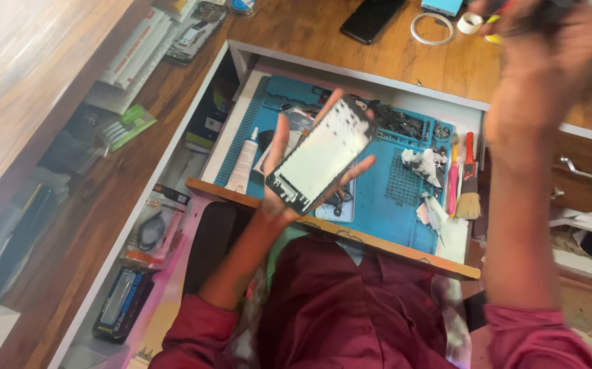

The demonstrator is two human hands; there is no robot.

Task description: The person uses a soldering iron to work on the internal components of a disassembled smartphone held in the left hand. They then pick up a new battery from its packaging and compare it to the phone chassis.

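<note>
- Head view looks down on an open drawer [350,240] lined with a blue work mat [391,198], which serves as the landmark for everything else
- left hand [296,171] hovers above the mat's middle, fingers spread wide behind a phone frame [320,156] it cradles; the frame's pale back plate faces up, tilted, dark edge all round
- right hand [548,61] is raised beyond the mat's far right corner, blurred; fingers seem curled round something dark and yellow, but how tightly I cannot tell
- white glue tube [244,164] lies along the mat's left edge
- brush [469,184] with red handle and pale bristles, plus a pink tool [452,181], rest at the mat's right edge
- crumpled white wipe [420,164] sits on the mat's right half
- left of the mat, in lower shelves: a green-and-white flat packet [126,127], a clear blister pack [152,229] with pink card, a black-and-blue box [121,304]
- beyond the mat, on the wooden desktop [309,27]: a dark phone [371,17], a white tape ring [432,29]
</note>
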